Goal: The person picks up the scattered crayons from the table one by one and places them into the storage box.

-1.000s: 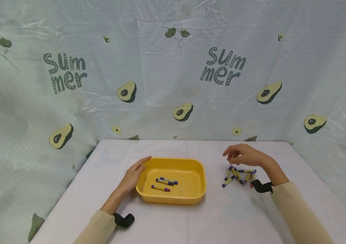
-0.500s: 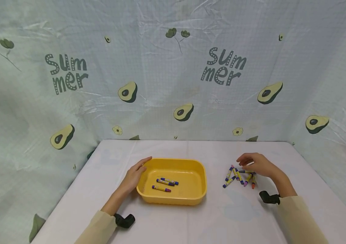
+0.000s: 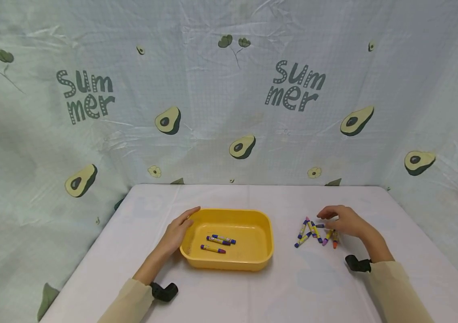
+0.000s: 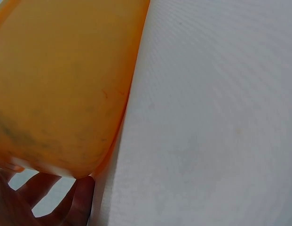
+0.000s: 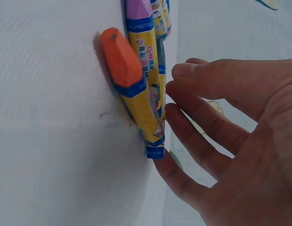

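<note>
My left hand (image 3: 175,234) holds the left end of a shallow yellow plastic tray (image 3: 267,220), thumb at the rim. In the left wrist view, bent fingers (image 4: 80,200) lie against the tray's wall (image 4: 66,94). Three oil pastels lie inside, one with a red tip (image 3: 213,249). My right hand (image 3: 346,220) hovers low over the right end of a loose pastel pile, fingers loosely bent. In the right wrist view, its fingertips (image 5: 171,110) are right beside a dark pastel (image 5: 161,68), behind an orange pastel (image 5: 124,66) and a purple-tipped one (image 5: 141,35).
More pastels (image 3: 303,240) of the pile spread between the right hand and the tray. All stand on a white-covered table (image 3: 285,287). A printed cloth (image 3: 196,80) hangs behind and along both sides.
My right hand has moved right and slightly down, from above the pile's left part to its right end. The left hand and the tray stay in place.
</note>
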`<state>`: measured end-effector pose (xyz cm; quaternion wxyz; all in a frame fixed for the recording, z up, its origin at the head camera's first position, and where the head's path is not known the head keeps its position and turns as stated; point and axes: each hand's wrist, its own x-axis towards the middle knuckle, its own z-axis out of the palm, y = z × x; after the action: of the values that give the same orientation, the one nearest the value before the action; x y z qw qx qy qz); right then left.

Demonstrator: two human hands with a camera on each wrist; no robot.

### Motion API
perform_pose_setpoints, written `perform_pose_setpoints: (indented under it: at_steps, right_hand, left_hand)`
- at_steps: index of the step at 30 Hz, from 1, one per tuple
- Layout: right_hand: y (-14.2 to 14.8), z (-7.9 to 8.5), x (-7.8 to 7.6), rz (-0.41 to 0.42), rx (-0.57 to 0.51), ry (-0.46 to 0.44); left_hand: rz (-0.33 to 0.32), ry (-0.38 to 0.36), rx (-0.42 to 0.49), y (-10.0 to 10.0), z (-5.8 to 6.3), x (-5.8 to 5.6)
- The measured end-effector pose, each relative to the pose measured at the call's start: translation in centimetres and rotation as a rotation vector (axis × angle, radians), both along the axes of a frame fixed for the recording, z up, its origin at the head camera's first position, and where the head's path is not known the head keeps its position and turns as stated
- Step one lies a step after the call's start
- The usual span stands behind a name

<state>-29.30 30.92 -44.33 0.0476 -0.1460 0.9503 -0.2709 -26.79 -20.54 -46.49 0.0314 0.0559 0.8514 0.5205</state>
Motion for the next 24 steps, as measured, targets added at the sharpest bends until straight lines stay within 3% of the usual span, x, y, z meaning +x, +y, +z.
perform_pose_setpoints:
  at_steps: [11,24]
  right_hand:
    - [-0.5,-0.6,-1.2,-0.017,0.073,-0.001]
    - [-0.3,-0.3,-0.8,-0.054,0.074,0.002]
  left_hand:
    - [0.004,-0.019,0.015,-0.3,0.0,0.1]
    - [-0.005,-0.018,0.004,0.1,0.0,-0.2]
